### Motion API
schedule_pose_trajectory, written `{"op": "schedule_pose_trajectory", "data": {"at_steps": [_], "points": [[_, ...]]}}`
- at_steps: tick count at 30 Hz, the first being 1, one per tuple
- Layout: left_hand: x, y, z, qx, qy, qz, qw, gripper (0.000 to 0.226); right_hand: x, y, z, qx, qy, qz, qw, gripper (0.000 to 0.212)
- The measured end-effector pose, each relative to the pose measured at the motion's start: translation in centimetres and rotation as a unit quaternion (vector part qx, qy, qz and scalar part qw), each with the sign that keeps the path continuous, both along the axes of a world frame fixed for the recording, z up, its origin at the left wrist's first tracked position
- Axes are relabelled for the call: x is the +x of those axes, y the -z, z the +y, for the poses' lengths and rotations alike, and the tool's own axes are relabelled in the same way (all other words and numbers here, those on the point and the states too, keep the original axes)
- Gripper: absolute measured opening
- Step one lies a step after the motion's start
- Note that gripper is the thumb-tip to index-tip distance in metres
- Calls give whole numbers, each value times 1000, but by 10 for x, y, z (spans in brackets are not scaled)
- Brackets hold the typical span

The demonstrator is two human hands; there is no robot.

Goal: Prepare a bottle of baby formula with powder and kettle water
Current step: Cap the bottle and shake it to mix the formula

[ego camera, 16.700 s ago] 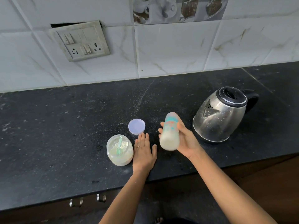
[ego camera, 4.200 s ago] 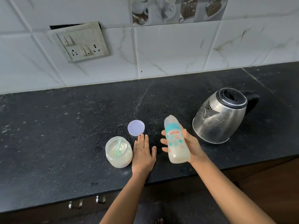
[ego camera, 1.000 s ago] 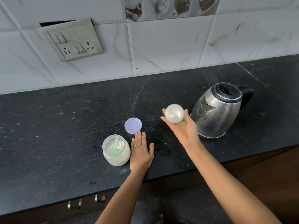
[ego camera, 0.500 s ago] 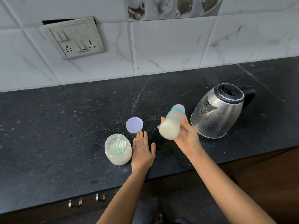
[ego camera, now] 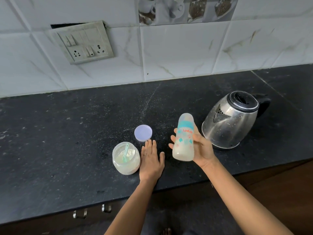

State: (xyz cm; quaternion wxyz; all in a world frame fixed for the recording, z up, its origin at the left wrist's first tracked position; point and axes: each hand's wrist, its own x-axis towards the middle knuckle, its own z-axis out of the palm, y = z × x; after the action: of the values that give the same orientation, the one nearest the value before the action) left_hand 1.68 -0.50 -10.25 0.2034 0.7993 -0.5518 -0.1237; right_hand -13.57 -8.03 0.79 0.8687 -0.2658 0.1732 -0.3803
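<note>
Head view: right hand (ego camera: 201, 148) holds capped bottle (ego camera: 184, 138).

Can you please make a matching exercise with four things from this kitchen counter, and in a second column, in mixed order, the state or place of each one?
Things:
1. baby bottle
2. powder jar
3. round lid
4. kettle

States or places:
a. lies flat on the counter, behind the left hand
b. held in the right hand, milky liquid inside
c. stands at the right, lid shut
d. open, with a green scoop inside

Pairs: 1-b, 2-d, 3-a, 4-c
</note>
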Motion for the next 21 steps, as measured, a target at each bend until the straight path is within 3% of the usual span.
{"op": "schedule_pose_trajectory", "data": {"at_steps": [3,5,8,12,16,21], "points": [[0,0,-1,6,1,-6,1000,63,6,-1,-6,58,69,-39,995,75],[-1,-1,0,6,2,-2,1000,63,3,2,-7,75,43,-49,995,79],[-1,-2,0,3,-1,1,1000,63,-6,0,2,8,-36,-26,999,86],[-1,-2,0,7,-2,-13,1000,63,2,-2,-10,50,61,-34,996,74],[-2,-3,1,5,-3,-6,1000,63,-7,4,-7,24,11,-19,999,86],[-2,-3,0,10,-2,-15,1000,63,-6,6,-21,43,89,-17,995,56]]}}
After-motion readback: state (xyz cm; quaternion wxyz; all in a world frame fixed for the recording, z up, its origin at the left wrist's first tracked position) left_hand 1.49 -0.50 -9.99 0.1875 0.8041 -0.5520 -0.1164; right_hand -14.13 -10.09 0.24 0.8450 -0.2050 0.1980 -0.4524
